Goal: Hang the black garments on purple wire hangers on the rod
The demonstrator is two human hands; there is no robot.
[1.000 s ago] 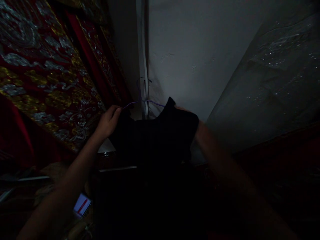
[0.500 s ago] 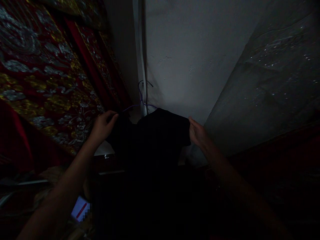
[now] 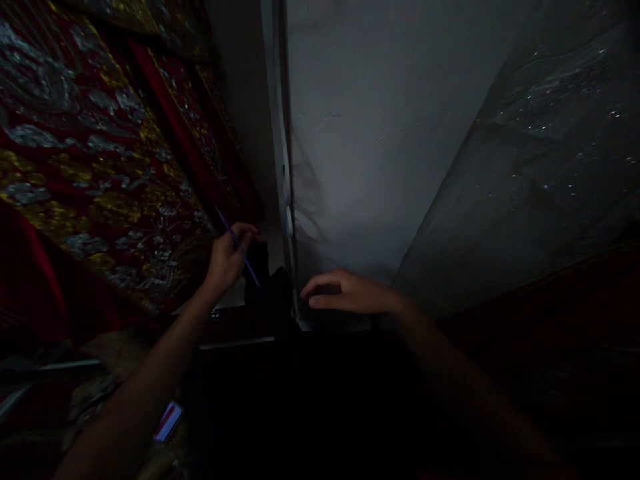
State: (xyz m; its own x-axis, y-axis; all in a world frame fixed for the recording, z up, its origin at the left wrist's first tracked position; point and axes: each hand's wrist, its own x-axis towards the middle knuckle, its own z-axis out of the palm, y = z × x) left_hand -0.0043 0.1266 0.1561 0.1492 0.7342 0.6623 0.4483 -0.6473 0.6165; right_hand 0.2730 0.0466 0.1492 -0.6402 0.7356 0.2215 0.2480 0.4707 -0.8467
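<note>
In the dim head view, my left hand point(image 3: 231, 260) is closed around a thin purple clothes hanger point(image 3: 241, 252), which slants down to the right. A black short-sleeved shirt point(image 3: 273, 297) bunches below the hanger's lower end, beside the left fingertips. Darkness hides most of the shirt and whether the left fingers also grip it. To the right, my right hand point(image 3: 345, 291) is held out with thumb and fingers apart and nothing between them. It is near the wall and touches nothing that I can make out.
A narrow vertical post point(image 3: 283, 133) runs down the pale wall point(image 3: 360, 133). Red cloth with gold and silver embroidery point(image 3: 100, 160) hangs at left. Clear plastic sheeting point(image 3: 545, 153) covers the right side. A phone with a lit screen point(image 3: 169, 421) lies at lower left.
The hanger has come off the post and now slants in my left hand. The shirt, earlier spread between both hands, has dropped and bunched. My right hand has let go of its sleeve and moved left.
</note>
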